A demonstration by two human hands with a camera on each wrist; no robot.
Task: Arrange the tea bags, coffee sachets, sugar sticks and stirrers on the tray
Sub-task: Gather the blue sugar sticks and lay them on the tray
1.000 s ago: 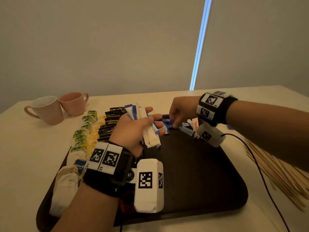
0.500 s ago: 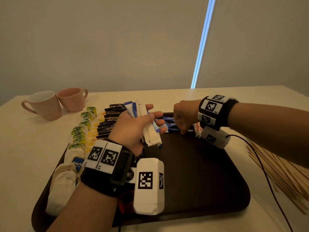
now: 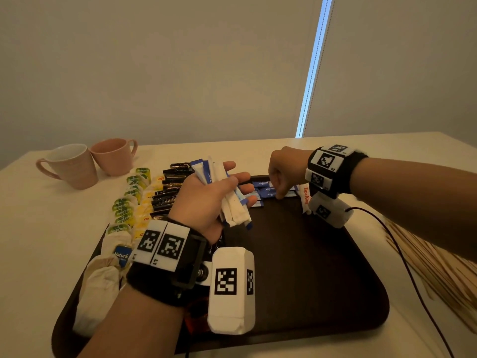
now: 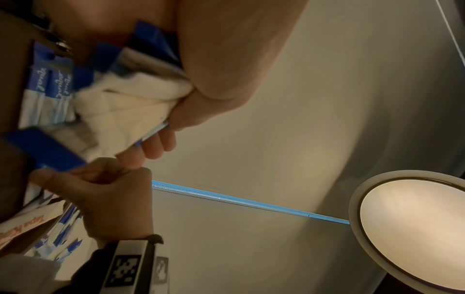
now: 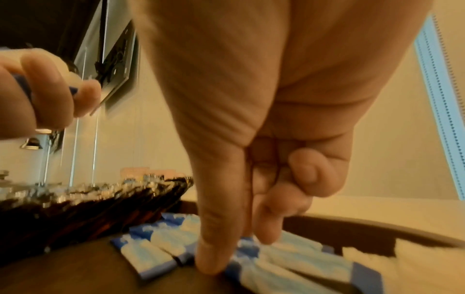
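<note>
From the head view I see two mugs [image 3: 90, 164] on the table [image 3: 38, 228] past the tray [image 3: 322, 280], and stirrers [image 3: 438, 267] off its right edge. On the tray lie tea bags [image 3: 129, 202] in a left column, black sachets [image 3: 167, 195] beside them, blue sticks [image 3: 268, 188] at the far edge. My left hand [image 3: 206, 197] grips a bundle [image 3: 232, 202] of sugar sticks above the tray, blocking some sachets. My right hand [image 3: 284, 174] reaches down onto the blue sticks.

Left wrist: my fingers wrap the bundle [image 4: 125, 103]; the right hand [image 4: 105, 199] is curled just below it.

Right wrist: thumb [image 5: 216, 248] and a fingertip press the blue sticks [image 5: 161, 250]; the other fingers are curled; whether they pinch one, I cannot tell
</note>
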